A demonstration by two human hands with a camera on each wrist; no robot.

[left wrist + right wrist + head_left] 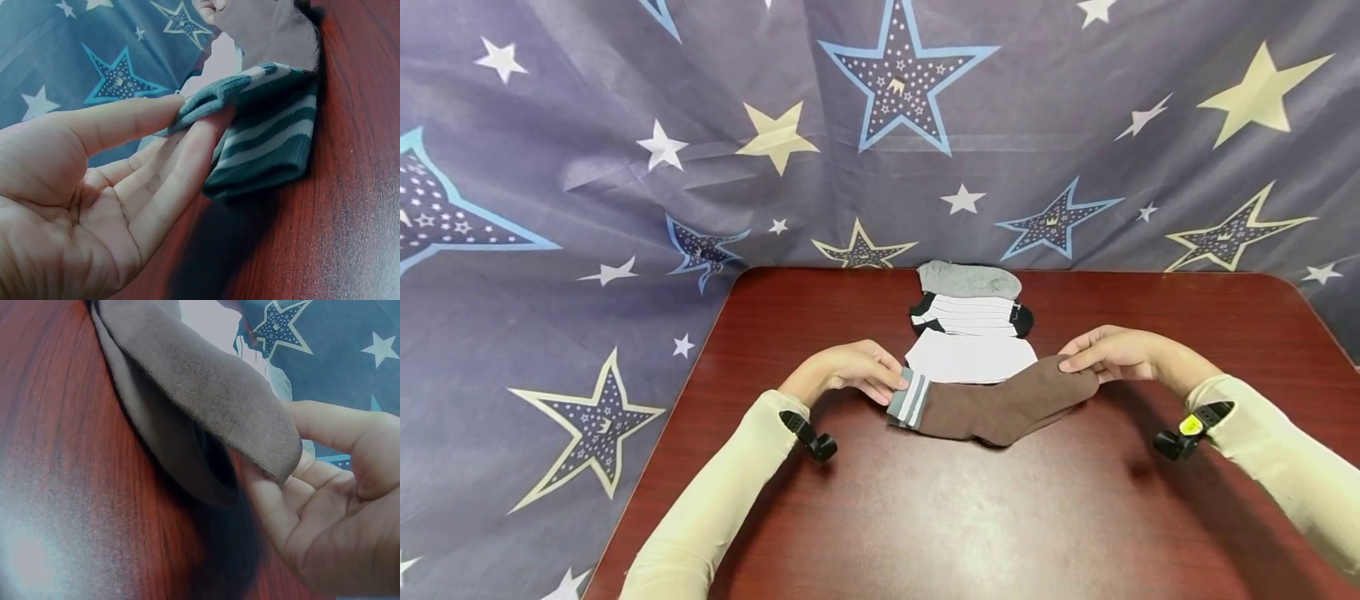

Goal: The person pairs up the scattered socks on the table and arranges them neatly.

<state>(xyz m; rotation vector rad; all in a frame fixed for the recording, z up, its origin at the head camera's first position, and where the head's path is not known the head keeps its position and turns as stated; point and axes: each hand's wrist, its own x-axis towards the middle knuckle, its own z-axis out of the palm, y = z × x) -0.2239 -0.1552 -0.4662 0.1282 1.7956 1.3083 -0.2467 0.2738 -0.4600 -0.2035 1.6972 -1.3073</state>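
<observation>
Stretched between both hands is a pair of brown socks (pixel 992 408) with grey-green, white-striped cuffs, one sock lying over the other. My left hand (pixel 861 371) pinches the upper cuff (pixel 215 94) between thumb and fingers, while the lower cuff (pixel 269 147) hangs apart from it in the left wrist view. At the toe end, my right hand (pixel 1112 354) pinches the upper sock; its toe (pixel 269 434) is lifted off the lower toe (pixel 209 478) in the right wrist view. Just behind lies a white sock (pixel 970 358), partly covered by the brown ones.
Farther back on the red-brown table (pixel 880 517) lie a white sock with black ends and thin stripes (pixel 973 315) and a grey sock (pixel 970 280), in a column. A star-patterned cloth (pixel 700 83) hangs behind the table and along its left side.
</observation>
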